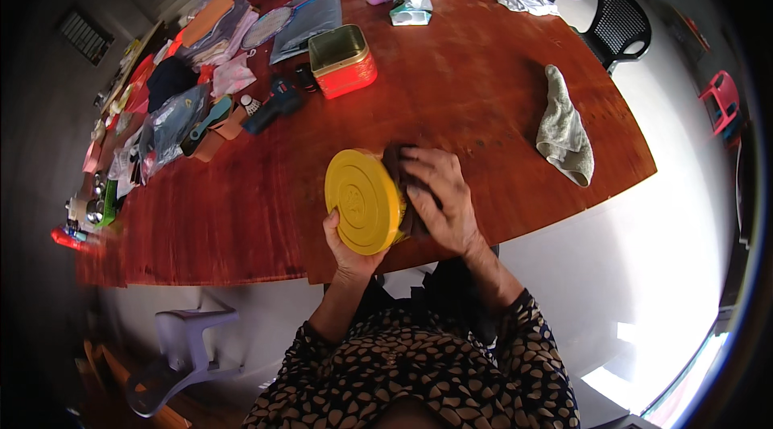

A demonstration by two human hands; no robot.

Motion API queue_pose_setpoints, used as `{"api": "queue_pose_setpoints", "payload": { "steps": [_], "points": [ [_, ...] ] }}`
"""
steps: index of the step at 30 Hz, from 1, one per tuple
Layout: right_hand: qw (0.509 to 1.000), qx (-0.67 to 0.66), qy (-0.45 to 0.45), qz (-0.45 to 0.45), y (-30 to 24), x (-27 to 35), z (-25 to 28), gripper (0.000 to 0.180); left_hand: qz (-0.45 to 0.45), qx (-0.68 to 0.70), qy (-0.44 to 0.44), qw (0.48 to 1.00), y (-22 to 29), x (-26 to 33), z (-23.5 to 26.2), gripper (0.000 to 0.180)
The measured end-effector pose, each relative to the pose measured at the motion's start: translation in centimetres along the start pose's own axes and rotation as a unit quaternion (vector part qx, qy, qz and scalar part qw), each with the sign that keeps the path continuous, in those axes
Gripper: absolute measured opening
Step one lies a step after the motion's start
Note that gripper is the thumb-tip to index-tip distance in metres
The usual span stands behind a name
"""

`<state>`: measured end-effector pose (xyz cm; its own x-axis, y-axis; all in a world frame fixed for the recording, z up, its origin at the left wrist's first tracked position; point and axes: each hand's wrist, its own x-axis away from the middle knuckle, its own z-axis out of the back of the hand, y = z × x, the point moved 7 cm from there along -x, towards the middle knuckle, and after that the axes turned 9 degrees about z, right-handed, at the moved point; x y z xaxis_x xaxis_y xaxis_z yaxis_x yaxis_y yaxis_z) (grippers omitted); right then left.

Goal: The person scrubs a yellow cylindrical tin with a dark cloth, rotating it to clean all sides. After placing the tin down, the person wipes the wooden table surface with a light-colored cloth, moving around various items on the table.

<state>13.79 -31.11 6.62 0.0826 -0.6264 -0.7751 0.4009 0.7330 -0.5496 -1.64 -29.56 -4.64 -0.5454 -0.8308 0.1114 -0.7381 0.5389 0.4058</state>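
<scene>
One yellow-lidded round canister (364, 202) is held at the frame's centre by the left hand (353, 260), seemingly tilted so its side is offered to the dark brown cloth (392, 161) held there by the right hand (442, 197). A round emblem (353, 200) is embossed on the lid (359, 227); no lettering can be read.

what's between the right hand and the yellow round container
A dark brown cloth, held by the right hand against the yellow round container, in the head view.

The right hand (447, 197) partly hides what seems dark cloth (392, 161).
</scene>
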Motion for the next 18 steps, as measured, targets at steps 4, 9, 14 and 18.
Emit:
{"api": "queue_pose_setpoints", "payload": {
  "steps": [4,9,14,18],
  "points": [
    [0.990,0.110,-0.014,0.089,-4.3,1.9,-2.2,0.036,0.006,0.072,-0.016,0.997,-0.6,0.3,0.5,0.073],
    [0.974,0.175,0.022,0.145,-5.6,2.6,-2.9,0.035,0.003,0.074,-0.102,0.992,-0.7,0.5,-1.2,0.073],
    [0.988,0.132,-0.008,0.079,-4.8,-2.5,-1.1,0.028,0.018,0.037,0.001,0.999,-0.9,0.7,1.3,0.076],
    [0.996,0.035,-0.085,0.023,-1.7,-4.7,-1.4,0.026,0.062,0.015,-0.001,0.998,-1.9,0.8,1.6,0.079]
  ]
}}
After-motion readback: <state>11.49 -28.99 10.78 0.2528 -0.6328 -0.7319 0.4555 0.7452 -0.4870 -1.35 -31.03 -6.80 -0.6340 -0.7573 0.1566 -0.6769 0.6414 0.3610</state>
